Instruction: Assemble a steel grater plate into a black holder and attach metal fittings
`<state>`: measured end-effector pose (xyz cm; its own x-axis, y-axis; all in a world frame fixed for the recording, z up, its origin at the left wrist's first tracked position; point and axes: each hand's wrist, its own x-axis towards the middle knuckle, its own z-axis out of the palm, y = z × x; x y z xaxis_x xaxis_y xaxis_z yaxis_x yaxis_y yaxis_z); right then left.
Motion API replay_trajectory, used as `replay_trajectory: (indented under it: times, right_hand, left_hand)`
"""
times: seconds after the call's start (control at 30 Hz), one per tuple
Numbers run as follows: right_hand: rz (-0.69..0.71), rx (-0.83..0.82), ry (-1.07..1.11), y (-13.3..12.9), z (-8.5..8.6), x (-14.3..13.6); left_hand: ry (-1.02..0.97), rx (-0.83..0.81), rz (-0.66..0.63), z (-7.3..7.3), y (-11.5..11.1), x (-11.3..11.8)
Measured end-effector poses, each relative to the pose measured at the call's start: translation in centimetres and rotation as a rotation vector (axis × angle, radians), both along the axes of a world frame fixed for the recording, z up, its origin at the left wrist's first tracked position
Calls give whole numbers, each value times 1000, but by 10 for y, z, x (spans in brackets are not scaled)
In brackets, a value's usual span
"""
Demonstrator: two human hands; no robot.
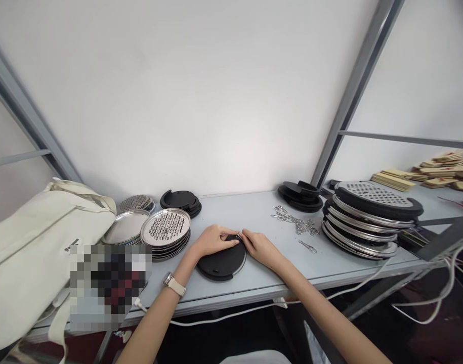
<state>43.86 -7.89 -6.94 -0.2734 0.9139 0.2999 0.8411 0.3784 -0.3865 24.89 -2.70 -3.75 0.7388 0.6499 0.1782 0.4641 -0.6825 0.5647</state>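
Observation:
A round black disc point(220, 262) with a thin metal edge on its right lies flat on the table near the front edge. My left hand point(216, 239) rests at its upper edge, thumb and fingers closed on a small metal clip point(238, 235). On the other side of that clip, the fingers of my right hand point(257, 244) are pinched together at the disc's upper right rim. The fingertips hide most of the clip. Loose wire clips point(297, 222) lie to the right, with another clip point(307, 246) nearer the front.
Round grater plates point(166, 230) are stacked at left beside silver discs point(125, 227) and black holders point(181, 201). More black holders point(300, 196) stand at back right, near a tall stack of plates point(360, 225). A cream bag point(37, 242) fills the left; a white cable point(223, 319) crosses the front.

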Motion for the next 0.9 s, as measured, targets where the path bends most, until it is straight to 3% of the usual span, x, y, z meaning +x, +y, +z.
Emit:
replay_trajectory:
  times: [0.23, 0.53, 0.9]
  right_hand:
    - [-12, 16, 31, 1, -2, 0]
    - [-153, 56, 117, 7, -4, 7]
    - [42, -24, 60, 0, 1, 3]
  left_hand:
    - [-4, 12, 0, -2, 2, 0]
    - [56, 66, 33, 1, -3, 5]
    - [37, 122, 42, -2, -1, 3]
